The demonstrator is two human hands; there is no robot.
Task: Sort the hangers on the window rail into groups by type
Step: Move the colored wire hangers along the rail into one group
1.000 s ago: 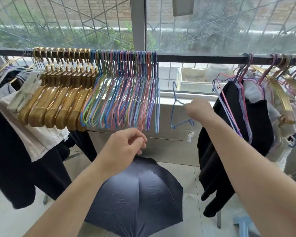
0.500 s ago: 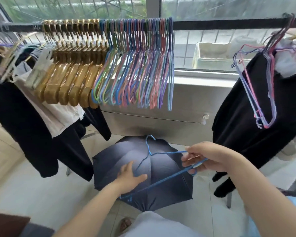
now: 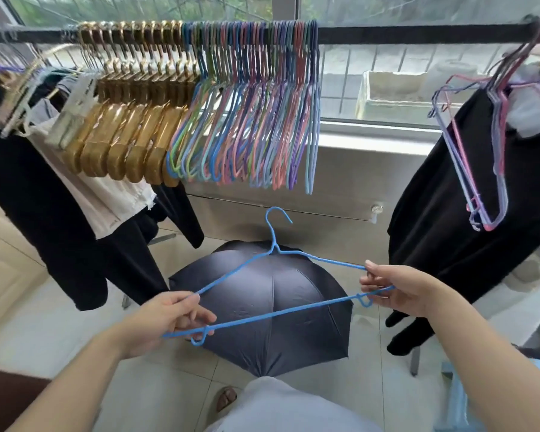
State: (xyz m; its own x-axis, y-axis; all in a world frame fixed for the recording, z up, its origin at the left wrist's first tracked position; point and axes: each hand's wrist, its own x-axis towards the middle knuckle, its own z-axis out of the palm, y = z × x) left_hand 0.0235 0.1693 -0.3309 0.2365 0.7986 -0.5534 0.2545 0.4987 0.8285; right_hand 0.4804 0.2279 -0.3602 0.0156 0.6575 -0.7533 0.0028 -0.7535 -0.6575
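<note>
blue wire hanger (image 3: 275, 313) off rail (image 3: 402, 34), held level below it over umbrella (image 3: 272, 304); left hand (image 3: 166, 322) pinches left end, right hand (image 3: 399, 289) pinches right end, both arms outstretched.

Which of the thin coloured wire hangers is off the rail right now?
The blue wire hanger, held at either end by the left hand and right hand above the dark umbrella. All others hang on the black rail.

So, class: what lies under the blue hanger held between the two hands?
An open dark umbrella sits below the blue hanger, resting on pale floor tiles. Whatever is beneath its canopy is hidden.
</note>
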